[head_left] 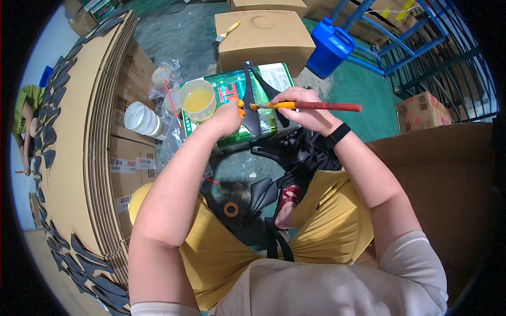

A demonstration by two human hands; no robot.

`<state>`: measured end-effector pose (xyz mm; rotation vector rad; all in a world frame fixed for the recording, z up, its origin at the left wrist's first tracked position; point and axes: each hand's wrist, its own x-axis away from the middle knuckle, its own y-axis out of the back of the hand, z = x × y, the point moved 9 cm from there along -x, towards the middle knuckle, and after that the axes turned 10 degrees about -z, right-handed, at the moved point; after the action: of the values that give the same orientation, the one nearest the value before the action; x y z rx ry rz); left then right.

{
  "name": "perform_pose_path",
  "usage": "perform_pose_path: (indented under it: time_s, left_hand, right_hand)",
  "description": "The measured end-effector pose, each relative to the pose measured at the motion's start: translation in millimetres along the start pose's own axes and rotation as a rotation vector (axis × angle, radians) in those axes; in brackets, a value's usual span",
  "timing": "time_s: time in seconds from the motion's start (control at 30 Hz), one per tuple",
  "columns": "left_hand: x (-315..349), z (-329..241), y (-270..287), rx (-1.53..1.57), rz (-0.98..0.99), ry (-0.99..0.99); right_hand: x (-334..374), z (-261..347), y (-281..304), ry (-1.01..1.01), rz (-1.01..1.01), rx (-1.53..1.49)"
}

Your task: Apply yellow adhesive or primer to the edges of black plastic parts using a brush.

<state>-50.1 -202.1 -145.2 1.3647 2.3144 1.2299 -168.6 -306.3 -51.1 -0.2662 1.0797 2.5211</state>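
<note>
My right hand (307, 108) is closed around a red-handled paintbrush (327, 106), held nearly level with its bristles pointing left. The bristles meet a long, flat black piece (253, 118), narrow in the middle. At that piece's left edge my left hand (230, 119) is closed, with orange covers on its fingertips, seemingly pinching it. A second black piece (265, 86) slants behind it, partly hidden by my right hand. Both are over a green printed box (283, 75). A pale cup (212, 109) of yellow liquid stands on the box beside my left hand.
Stacked cardboard (68, 116) with many black pieces along its edge rises at left. Nearby stand nested white cups (141, 120). Beyond are a carton (263, 39) with another brush (227, 32) and a blue jerrycan (330, 47). Tape (231, 209) lies by my feet. Another person (29, 110) sits far left.
</note>
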Motion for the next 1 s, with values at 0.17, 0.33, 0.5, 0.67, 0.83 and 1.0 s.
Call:
perform_pose_path:
  time_s: [0.17,0.33,0.5,0.67,0.83,1.0]
  left_hand:
    - [1,-1,2,0.014,-0.014,0.006]
    - [7,-8,7,-0.103,-0.008,0.011]
    - [15,-31,30,-0.160,0.028,-0.075]
    - [35,-43,75,-0.137,-0.034,-0.081]
    - [64,-56,102,-0.031,-0.051,-0.178]
    - [78,-68,109,-0.099,-0.075,-0.263]
  right_hand:
    - [2,17,-14,0.163,0.026,0.014]
    - [11,20,-29,0.177,0.217,0.016]
    - [21,18,-34,0.068,0.254,-0.116]
    - [30,11,-39,-0.100,0.356,-0.177]
    - [15,-3,-11,-0.199,0.112,-0.216]
    - [15,-13,-23,-0.179,0.176,-0.026]
